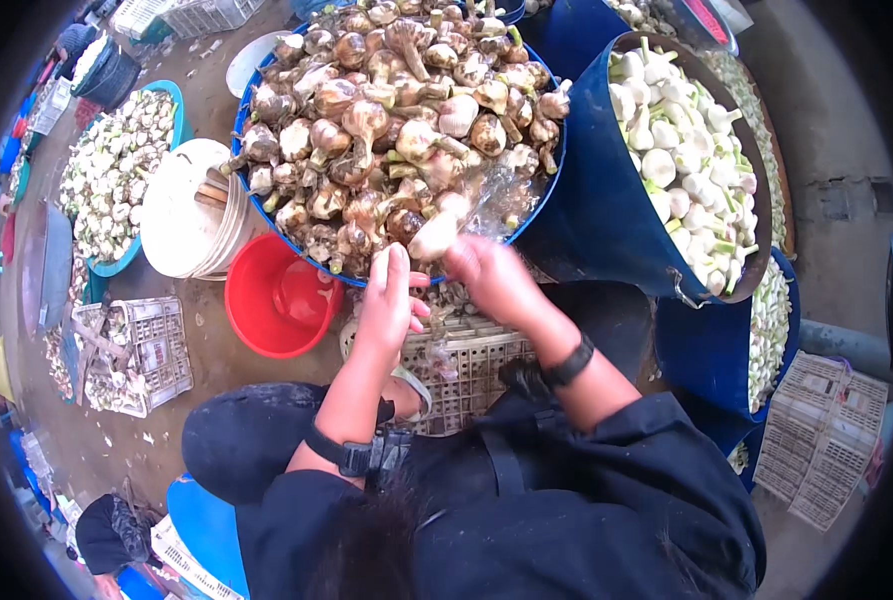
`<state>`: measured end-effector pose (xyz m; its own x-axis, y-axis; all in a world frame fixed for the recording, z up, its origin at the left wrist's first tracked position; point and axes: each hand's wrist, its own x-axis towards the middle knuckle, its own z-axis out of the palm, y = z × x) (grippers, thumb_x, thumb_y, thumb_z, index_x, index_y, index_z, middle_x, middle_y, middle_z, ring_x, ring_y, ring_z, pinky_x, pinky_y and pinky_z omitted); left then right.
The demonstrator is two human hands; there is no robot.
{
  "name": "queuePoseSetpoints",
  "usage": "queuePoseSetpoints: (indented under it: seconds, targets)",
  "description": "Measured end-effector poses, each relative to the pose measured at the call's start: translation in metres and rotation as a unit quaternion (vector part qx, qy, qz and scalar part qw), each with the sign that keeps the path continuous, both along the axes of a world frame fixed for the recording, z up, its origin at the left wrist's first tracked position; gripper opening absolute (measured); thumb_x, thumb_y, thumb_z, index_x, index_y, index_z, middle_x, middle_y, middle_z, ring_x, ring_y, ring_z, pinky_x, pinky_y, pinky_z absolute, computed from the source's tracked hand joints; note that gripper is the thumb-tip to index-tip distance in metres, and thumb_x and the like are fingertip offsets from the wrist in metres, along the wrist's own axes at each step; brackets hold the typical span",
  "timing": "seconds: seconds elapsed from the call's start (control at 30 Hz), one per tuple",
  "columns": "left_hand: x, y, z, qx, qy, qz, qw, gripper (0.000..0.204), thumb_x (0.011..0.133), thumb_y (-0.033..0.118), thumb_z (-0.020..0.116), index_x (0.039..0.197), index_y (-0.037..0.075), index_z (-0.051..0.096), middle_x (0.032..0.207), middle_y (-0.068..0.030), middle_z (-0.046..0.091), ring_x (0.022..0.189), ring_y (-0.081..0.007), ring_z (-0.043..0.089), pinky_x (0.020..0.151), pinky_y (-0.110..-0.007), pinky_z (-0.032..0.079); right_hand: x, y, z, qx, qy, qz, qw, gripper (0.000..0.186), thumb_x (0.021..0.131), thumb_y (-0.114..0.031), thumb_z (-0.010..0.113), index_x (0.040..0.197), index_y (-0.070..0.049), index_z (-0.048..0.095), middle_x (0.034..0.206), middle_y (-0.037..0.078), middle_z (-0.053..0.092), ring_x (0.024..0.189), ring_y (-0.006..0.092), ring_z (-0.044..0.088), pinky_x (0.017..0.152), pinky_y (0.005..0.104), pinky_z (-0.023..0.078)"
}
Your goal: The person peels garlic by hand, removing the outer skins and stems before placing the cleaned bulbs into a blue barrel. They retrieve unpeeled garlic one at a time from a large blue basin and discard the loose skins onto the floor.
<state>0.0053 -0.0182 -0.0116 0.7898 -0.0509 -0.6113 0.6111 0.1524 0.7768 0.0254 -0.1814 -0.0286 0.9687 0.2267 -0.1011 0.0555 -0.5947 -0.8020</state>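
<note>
A large blue-rimmed tub [558, 165] in front of me is heaped with unpeeled garlic bulbs [364, 120], brown and muddy, with short stems. At its near edge my right hand [496, 285], a little blurred, is closed on a pale, clean garlic bulb [434, 238]. Beside it, my left hand [391, 300] points upward with its fingers partly stretched and apart, nothing visible in them. Clear plastic film [501, 200] lies over the heap near the right hand. To the right, a tilted blue barrel [591, 170] holds white peeled garlic bulbs [681, 150].
A red basin [281, 305] and a white bucket [191, 215] stand left of the tub. Further left are a teal tub [178, 110] of garlic and a white crate [166, 350]. Another crate [821, 430] lies at right. Another person [116, 530] is at lower left.
</note>
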Motion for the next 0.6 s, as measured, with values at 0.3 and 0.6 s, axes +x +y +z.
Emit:
queuePoseSetpoints:
  seconds: [0.3,0.6]
  targets:
    - [0.000,0.001,0.001,0.007,0.049,0.020,0.999,0.021,0.085,0.023,0.054,0.089,0.003,0.057,0.071,0.0006,0.056,0.060,-0.0050,0.048,0.052,-0.019,0.037,-0.030,0.032,-0.011,-0.070,-0.047,0.062,0.995,0.015,0.079,-0.014,0.050,0.075,-0.001,0.056,0.058,0.017,0.058,0.054,0.0297,0.059,0.049,0.0367,0.048]
    - [-0.011,0.004,-0.001,0.163,-0.237,-0.185,0.940,0.048,0.073,0.005,0.065,0.118,-0.003,0.050,0.113,-0.0128,0.057,0.097,-0.0188,0.058,0.083,-0.028,0.046,-0.031,0.019,-0.004,0.105,-0.017,-0.124,0.987,0.021,0.086,-0.010,0.048,0.084,0.005,0.062,0.072,0.010,0.062,0.063,0.0132,0.058,0.057,0.0292,0.046]
